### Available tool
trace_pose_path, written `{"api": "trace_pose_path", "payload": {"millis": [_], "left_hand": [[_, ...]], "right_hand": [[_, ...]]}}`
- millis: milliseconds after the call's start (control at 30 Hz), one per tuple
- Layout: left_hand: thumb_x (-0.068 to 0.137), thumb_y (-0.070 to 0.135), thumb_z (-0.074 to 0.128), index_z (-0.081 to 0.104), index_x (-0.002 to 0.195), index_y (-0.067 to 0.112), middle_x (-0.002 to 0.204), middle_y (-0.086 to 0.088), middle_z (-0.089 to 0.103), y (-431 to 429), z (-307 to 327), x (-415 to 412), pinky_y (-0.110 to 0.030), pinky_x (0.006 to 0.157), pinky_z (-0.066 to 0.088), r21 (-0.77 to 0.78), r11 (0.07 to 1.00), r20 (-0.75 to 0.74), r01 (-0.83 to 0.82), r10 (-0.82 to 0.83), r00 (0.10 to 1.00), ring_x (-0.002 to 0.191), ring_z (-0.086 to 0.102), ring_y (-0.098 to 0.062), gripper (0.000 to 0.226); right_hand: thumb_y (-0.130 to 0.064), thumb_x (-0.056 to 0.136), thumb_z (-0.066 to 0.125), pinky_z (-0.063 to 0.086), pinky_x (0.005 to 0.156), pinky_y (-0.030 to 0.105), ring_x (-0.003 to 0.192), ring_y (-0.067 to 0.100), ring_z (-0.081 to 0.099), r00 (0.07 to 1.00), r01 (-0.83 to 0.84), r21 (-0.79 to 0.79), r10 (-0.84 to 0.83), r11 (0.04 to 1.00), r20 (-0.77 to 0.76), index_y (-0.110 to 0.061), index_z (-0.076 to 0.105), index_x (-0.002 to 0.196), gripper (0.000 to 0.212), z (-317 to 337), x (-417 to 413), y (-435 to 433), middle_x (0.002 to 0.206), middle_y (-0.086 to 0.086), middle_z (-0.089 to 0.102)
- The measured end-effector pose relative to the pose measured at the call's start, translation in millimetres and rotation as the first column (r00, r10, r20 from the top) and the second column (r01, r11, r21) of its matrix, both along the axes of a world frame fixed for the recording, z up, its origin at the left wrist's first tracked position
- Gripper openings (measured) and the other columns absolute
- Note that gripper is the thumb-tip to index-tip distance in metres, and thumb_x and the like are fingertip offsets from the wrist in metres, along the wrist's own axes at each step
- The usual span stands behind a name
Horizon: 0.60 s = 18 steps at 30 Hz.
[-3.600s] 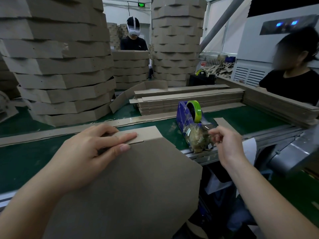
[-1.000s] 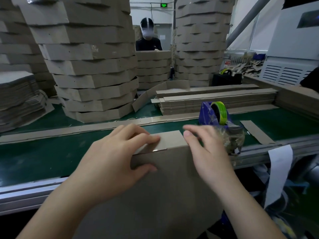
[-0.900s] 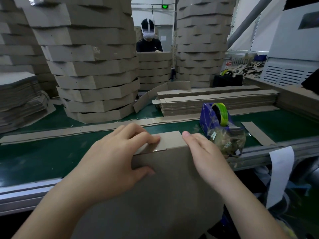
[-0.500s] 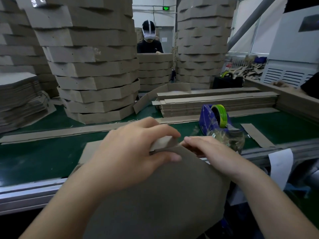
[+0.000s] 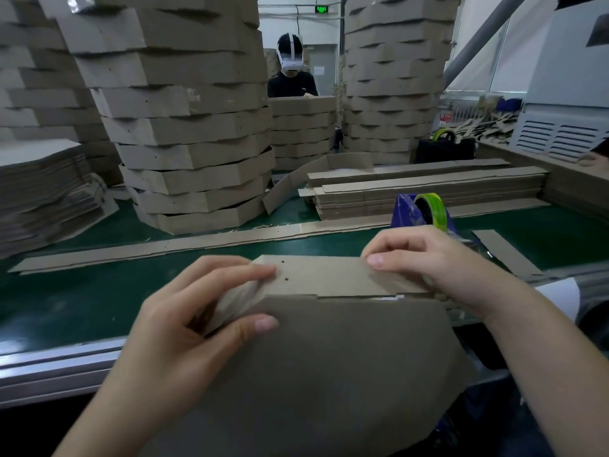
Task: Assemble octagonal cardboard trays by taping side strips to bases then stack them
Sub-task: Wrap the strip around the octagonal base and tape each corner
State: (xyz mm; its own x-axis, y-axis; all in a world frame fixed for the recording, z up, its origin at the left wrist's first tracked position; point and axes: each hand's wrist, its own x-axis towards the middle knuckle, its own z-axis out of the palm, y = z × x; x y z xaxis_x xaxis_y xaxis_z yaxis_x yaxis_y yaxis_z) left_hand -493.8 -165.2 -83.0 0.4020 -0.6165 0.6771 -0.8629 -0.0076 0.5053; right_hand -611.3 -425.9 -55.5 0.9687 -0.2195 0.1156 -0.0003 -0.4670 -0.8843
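Now, strip [image 5: 316, 275]: it lies along the base's [image 5: 329, 364] far edge; loosen either pinch and it likely shifts off the seam, taping crooked.
Base: tilted toward you, jutting past the bench's [image 5: 82, 291] near rim; only your hands seem to steady it, so it may sag.
Left grip [image 5: 184, 318]: closed on the strip's left corner, fingers on the strip, thumb on the base.
Right grip [image 5: 438, 258]: fingers curled over the strip's right end, pinching it.
Dispenser [image 5: 425, 211]: just beyond your right grip; reaching for it frees that end.
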Motion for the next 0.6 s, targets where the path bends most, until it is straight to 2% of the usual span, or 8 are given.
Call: {"api": "trace_pose_path", "payload": {"millis": [100,167,300,400,500,600], "left_hand": [[0.077,0.045,0.067,0.069,0.111,0.029,0.112,0.008,0.066,6.0,-8.5,1.3,-0.013,0.090,0.043,-0.022,1.000,-0.052,-0.015,0.014,0.999,0.108,0.063,-0.010,0.038],[0.077,0.044,0.067,0.068,0.111,0.030,0.113,0.008,0.066,9.0,-10.9,2.1,-0.013,0.091,0.042,-0.030,0.999,-0.073,-0.016,0.014,0.997,0.109,0.062,-0.009,0.037],[0.078,0.043,0.065,0.068,0.112,0.029,0.114,0.006,0.065,14.8,-13.6,4.0,-0.013,0.092,0.042,-0.036,0.999,-0.099,-0.015,0.012,0.995,0.110,0.062,-0.009,0.037],[0.080,0.043,0.064,0.067,0.114,0.026,0.116,0.006,0.064,18.5,-16.1,5.7,-0.012,0.093,0.041,-0.029,0.999,-0.102,-0.016,0.013,0.995,0.112,0.061,-0.010,0.039],[0.082,0.043,0.063,0.066,0.117,0.026,0.117,0.005,0.063,21.5,-16.6,7.6,-0.013,0.093,0.041,-0.011,1.000,-0.112,0.002,-0.004,0.994,0.114,0.060,-0.011,0.039],[0.084,0.040,0.060,0.066,0.116,0.028,0.116,0.004,0.062,22.6,-11.3,8.5,-0.015,0.095,0.041,0.053,0.998,-0.088,0.017,-0.012,0.996,0.115,0.059,-0.014,0.035]], "right_hand": [[-0.038,0.070,0.079,0.048,0.069,0.012,0.083,0.007,0.069,0.992,0.045,0.071,-0.053,0.996,0.118,-0.021,0.078,0.089,0.025,-3.5,-0.7,9.3,0.088,-0.001,0.075],[-0.038,0.067,0.071,0.049,0.070,0.012,0.085,0.006,0.069,0.987,0.060,0.086,-0.073,0.994,0.146,-0.019,0.077,0.093,0.033,-5.3,-1.6,16.4,0.089,-0.002,0.075],[-0.044,0.069,0.066,0.050,0.076,0.016,0.090,0.006,0.067,0.983,0.086,0.004,-0.086,0.996,0.164,-0.021,0.075,0.097,0.037,-11.1,-2.8,27.1,0.094,-0.007,0.073],[-0.046,0.074,0.063,0.044,0.077,0.010,0.093,0.000,0.063,0.980,0.107,-0.080,-0.091,0.991,0.179,-0.025,0.072,0.101,0.036,-17.6,-2.2,32.8,0.096,-0.013,0.070],[-0.046,0.083,0.067,0.040,0.079,0.009,0.095,-0.001,0.060,0.977,0.106,-0.130,-0.078,0.986,0.199,-0.022,0.071,0.104,0.032,-24.5,1.2,37.3,0.097,-0.012,0.066],[-0.042,0.079,0.061,0.040,0.079,0.009,0.093,0.000,0.060,0.974,0.106,-0.117,-0.079,0.987,0.212,-0.021,0.070,0.103,0.033,-27.5,2.3,38.8,0.096,-0.011,0.065]]}}
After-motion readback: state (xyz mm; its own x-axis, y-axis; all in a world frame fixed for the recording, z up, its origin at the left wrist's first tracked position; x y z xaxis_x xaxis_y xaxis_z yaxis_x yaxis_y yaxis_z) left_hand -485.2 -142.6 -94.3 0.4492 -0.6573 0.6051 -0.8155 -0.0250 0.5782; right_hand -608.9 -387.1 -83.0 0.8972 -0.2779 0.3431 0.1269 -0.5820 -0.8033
